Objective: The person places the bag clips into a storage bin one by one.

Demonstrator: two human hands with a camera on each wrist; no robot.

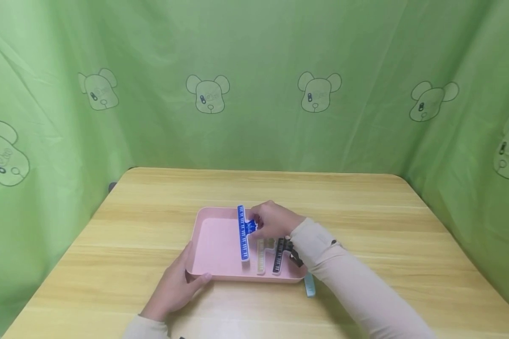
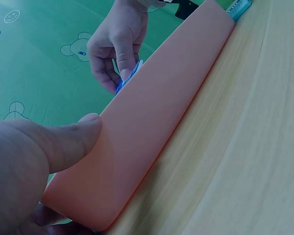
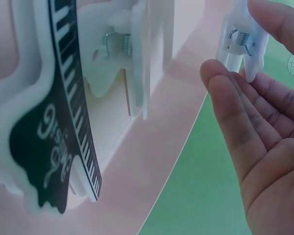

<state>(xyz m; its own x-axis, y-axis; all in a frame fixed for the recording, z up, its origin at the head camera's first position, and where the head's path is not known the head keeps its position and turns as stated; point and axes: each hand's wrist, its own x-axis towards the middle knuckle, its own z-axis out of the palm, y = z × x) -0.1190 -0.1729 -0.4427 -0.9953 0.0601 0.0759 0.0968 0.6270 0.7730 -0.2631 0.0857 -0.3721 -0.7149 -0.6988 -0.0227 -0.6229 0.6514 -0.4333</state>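
My right hand [image 1: 275,220] pinches the handle end of a blue music clip [image 1: 242,235] with a piano-key strip along its jaw. It holds the clip over the pink tray [image 1: 216,245]; in the right wrist view the clip's metal spring shows beside the fingers. At the tray's near left corner, my left hand [image 1: 174,287] grips the rim, thumb on the front wall and the other fingers partly hidden behind the corner. Right of the blue clip, a pale yellow clip [image 1: 261,258] and a black clip [image 1: 278,256] with the same key pattern stand in the tray.
A light blue clip [image 1: 309,285] lies on the wooden table [image 1: 123,254] by the tray's near right corner, partly hidden by the tray. Green curtains [image 1: 263,136] with bear-head drawings hang behind the table and at both sides.
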